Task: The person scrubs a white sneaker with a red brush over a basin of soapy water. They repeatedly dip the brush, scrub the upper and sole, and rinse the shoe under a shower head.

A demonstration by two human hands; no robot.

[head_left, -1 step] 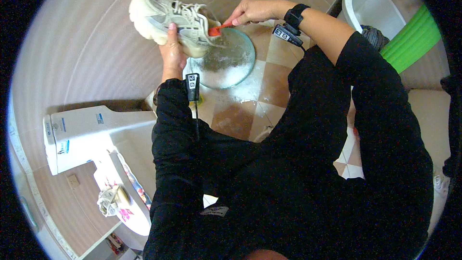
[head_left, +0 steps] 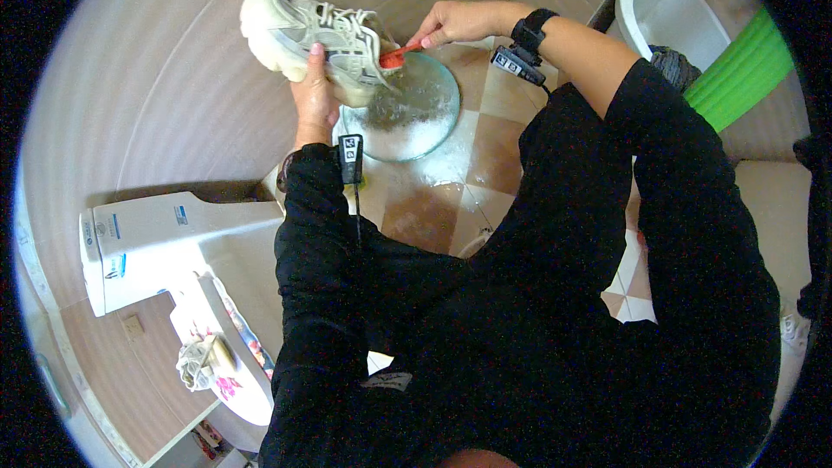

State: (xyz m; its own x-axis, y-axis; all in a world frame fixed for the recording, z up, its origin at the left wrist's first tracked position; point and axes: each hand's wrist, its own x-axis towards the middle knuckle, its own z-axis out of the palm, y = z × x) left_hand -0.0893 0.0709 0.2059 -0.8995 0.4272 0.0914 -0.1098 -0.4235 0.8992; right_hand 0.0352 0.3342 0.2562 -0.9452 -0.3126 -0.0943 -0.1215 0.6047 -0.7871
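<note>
A pale cream and grey sneaker (head_left: 290,30) with laces is held up over a basin, its toe toward the left. My left hand (head_left: 314,102) grips it from below, with the thumb along its side. In my right hand (head_left: 464,22) is the thin handle of a small orange-red brush (head_left: 393,60). The brush head is at the shoe's heel opening, and part of it is hidden there. Below both hands stands a round, clear greenish basin (head_left: 457,102) of water with white suds.
A white toilet (head_left: 139,234) stands at the left, and another pale shoe (head_left: 198,362) lies on its flowered lid (head_left: 247,403). At the right are a white tub (head_left: 628,13), a dark grey cloth (head_left: 672,68) and a ribbed green object (head_left: 745,74). The tiled floor (head_left: 498,152) looks wet.
The sneaker and my left hand have shifted slightly to the right. The brush head has moved a little relative to the heel opening, while my right hand stays nearly in place.
</note>
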